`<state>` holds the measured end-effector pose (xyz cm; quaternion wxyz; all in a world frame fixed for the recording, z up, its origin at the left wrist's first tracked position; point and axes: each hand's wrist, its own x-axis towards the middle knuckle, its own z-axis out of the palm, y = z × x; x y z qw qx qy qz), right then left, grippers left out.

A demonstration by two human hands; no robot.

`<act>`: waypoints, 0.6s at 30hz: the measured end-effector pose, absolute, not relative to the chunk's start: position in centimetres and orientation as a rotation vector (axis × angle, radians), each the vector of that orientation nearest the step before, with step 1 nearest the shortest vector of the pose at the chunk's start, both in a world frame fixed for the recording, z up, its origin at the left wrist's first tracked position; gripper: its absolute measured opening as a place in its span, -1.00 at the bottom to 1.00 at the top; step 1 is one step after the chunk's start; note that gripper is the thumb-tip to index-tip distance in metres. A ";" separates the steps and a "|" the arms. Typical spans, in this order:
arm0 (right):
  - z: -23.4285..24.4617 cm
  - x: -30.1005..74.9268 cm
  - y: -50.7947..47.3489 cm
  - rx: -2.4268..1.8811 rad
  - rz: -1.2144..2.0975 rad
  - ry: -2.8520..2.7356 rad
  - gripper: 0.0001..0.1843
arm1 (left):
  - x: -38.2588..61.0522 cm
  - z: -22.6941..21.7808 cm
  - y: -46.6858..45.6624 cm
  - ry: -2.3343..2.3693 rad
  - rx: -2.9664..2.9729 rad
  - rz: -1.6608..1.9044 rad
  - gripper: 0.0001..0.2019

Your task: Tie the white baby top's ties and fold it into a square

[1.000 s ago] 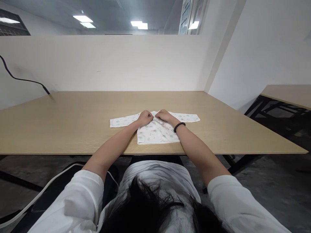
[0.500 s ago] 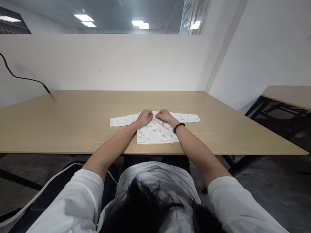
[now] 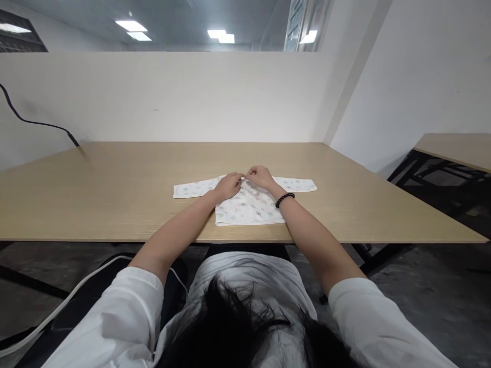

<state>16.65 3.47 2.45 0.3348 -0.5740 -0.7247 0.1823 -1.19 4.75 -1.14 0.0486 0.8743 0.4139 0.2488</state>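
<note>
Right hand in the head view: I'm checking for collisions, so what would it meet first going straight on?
Probably the left hand. The fingertips of the right hand point toward it across the white printed long-sleeved baby top, nearly touching, though depth is unclear.

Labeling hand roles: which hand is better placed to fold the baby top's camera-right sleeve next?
Right, likely: the right hand rests at the upper centre of the baby top, beside that sleeve, while the left hand is on the opposite side and would have to cross over.
</note>
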 end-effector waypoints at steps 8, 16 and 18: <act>3.2 16.6 1.0 -1.633 0.527 -2.326 -0.60 | -1.3 -1.4 5.1 1.163 2.773 0.705 -0.64; 3.3 16.2 0.8 -1.685 0.388 -2.385 -0.78 | -1.4 -1.5 4.9 1.178 2.786 0.741 -0.64; 3.3 16.7 1.2 -1.666 0.489 -2.362 -0.82 | -1.3 -1.3 4.7 1.180 2.781 0.802 -0.67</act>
